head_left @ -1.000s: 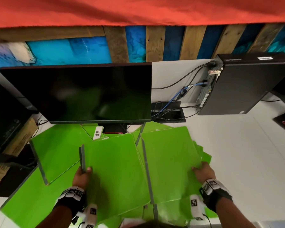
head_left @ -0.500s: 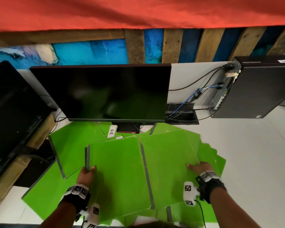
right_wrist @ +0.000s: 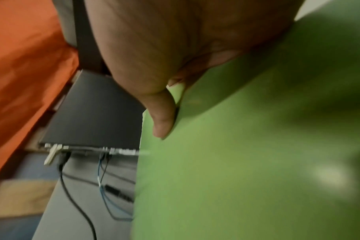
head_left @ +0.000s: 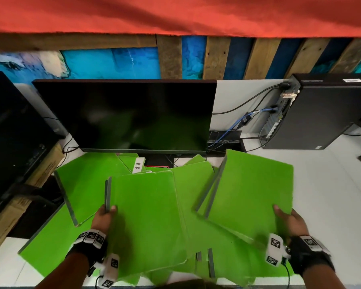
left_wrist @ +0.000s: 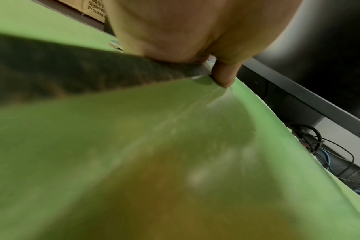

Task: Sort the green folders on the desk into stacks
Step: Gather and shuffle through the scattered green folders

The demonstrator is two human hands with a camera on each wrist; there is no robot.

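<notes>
Since half a second ago the right-hand green folder (head_left: 250, 195) is swinging out to the right, off the pile of green folders (head_left: 188, 236); the right hand (head_left: 290, 223) is pinching its near corner, fingers curled round the edge. The left hand (head_left: 104, 219) is gripping the grey-spined folder (head_left: 144, 222) over the pile's middle. Judging by this, the sorting is in its early separating step; next, each folder is needing a bare patch of white tabletop (head_left: 331, 205). A dark monitor (head_left: 125, 115) and a black computer tower (head_left: 325, 113) are standing behind

Black wrist straps (head_left: 310, 255), white tags with black square markers, thin black cables
</notes>
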